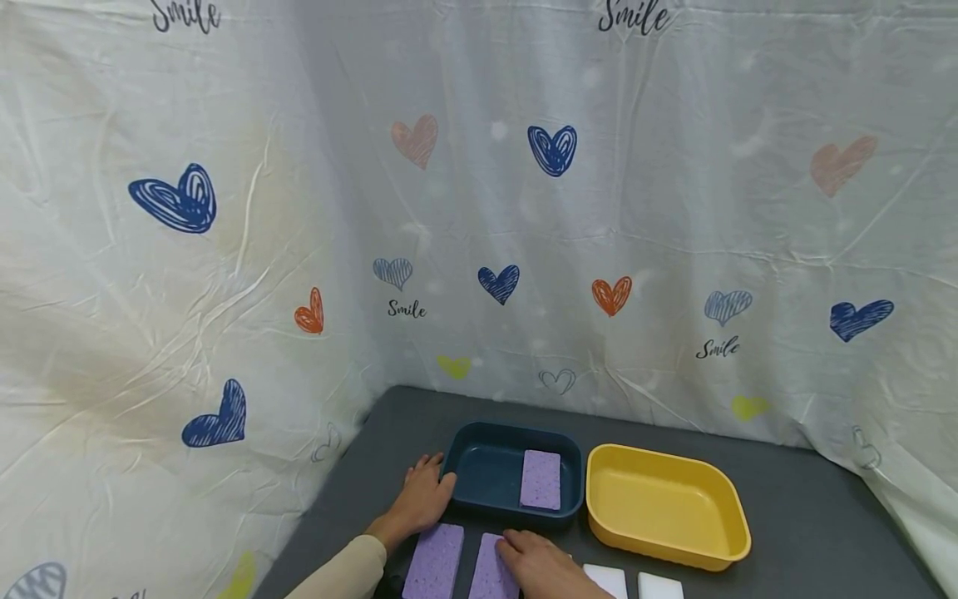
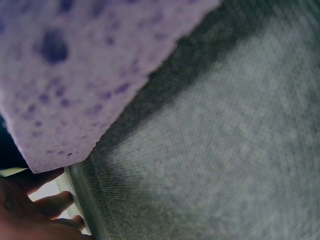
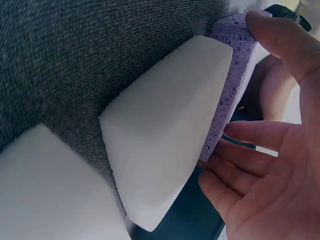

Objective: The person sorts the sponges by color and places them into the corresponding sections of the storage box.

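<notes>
My left hand point(image 1: 424, 497) rests against the left side of a dark blue tub point(image 1: 479, 510), fingers extended along its wall. Inside that tub, toward its right end, lies a purple sponge point(image 1: 540, 480). Two more purple sponges lie on the table in front of it: a left one point(image 1: 434, 561) below my left hand, and a right one point(image 1: 490, 574). My right hand point(image 1: 550, 567) holds the right one by its edges, thumb at one end and fingers at the other, as the right wrist view shows. The left wrist view has a purple sponge point(image 2: 75, 85) close up.
Right of the blue tub stands a yellow tub point(image 1: 666, 499) with nothing in it. Two white sponge-like blocks, one nearer point(image 1: 608, 580) and one farther right point(image 1: 660, 586), lie at the front. A white curtain with hearts point(image 1: 554, 216) hangs behind the grey table point(image 1: 808, 516).
</notes>
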`<state>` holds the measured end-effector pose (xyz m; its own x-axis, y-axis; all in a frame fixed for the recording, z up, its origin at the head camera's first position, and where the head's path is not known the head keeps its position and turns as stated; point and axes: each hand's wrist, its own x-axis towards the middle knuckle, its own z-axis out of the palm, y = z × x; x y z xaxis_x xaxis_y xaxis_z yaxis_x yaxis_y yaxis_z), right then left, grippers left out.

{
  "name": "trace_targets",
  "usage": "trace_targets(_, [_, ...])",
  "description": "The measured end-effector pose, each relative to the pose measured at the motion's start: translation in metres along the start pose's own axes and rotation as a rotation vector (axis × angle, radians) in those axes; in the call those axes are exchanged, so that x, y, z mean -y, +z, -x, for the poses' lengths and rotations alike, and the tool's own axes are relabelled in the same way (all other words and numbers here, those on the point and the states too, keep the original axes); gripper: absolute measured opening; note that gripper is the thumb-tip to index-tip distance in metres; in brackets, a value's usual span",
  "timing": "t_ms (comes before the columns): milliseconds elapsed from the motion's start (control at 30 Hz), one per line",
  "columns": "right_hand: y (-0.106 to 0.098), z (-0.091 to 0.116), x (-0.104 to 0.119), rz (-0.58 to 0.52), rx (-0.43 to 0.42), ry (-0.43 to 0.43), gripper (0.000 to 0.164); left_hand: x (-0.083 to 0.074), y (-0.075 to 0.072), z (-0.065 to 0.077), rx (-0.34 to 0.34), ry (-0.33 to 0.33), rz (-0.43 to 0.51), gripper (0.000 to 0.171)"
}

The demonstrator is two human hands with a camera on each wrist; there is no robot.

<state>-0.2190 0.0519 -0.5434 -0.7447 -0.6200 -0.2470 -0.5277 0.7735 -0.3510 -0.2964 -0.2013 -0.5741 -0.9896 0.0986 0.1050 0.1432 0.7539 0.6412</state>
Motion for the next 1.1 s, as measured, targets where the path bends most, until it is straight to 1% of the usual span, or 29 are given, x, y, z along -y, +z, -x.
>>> trace_targets(333, [-0.002,0.002,0.002,-0.012,0.0,0.015,0.09,0.0,0.0,0.0,-0.001,0.003,0.001,0.049])
trace_targets(767, [-0.005,0.005,0.003,-0.012,-0.02,-0.028,0.091,-0.001,-0.001,0.0,-0.007,0.01,0.013,0.049])
trace_targets(933, [-0.007,0.007,0.003,0.006,-0.034,-0.061,0.089,-0.001,-0.001,0.0,-0.006,0.008,0.009,0.049])
trace_targets(1100, [-0.011,0.008,0.004,-0.003,-0.03,-0.059,0.09,-0.001,-0.001,0.001,-0.005,0.01,0.007,0.048])
